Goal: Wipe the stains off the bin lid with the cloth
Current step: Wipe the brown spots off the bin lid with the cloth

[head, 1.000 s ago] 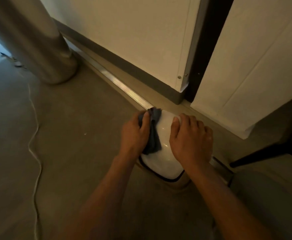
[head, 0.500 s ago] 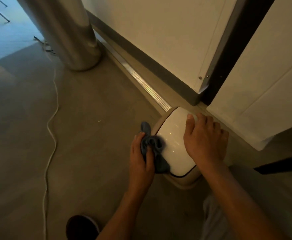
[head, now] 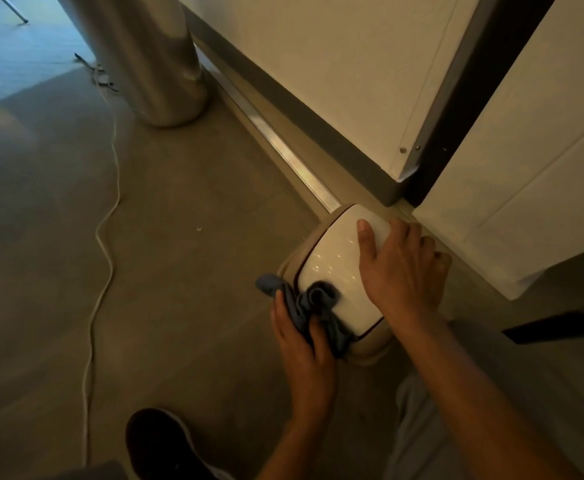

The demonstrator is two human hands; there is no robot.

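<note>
A small bin stands on the floor by the wall, and its glossy white lid (head: pixel 332 258) faces up. My left hand (head: pixel 301 337) grips a bunched grey-blue cloth (head: pixel 314 303) and presses it against the lid's near left edge. My right hand (head: pixel 397 268) lies flat on the right half of the lid, fingers spread, thumb pointing toward the far end. Part of the lid is hidden under both hands. I cannot make out stains on the shiny surface.
A metal column (head: pixel 145 60) rises at the back left. A white cable (head: pixel 103 237) snakes across the grey floor. A ribbed metal floor strip (head: pixel 294 161) runs along white panels (head: pixel 335 64). My dark shoe (head: pixel 162 445) is at the bottom.
My left hand has dragged the cloth from the lid's far end down to its near left edge. My right hand stays on the lid. The view has shifted, showing my shoe.
</note>
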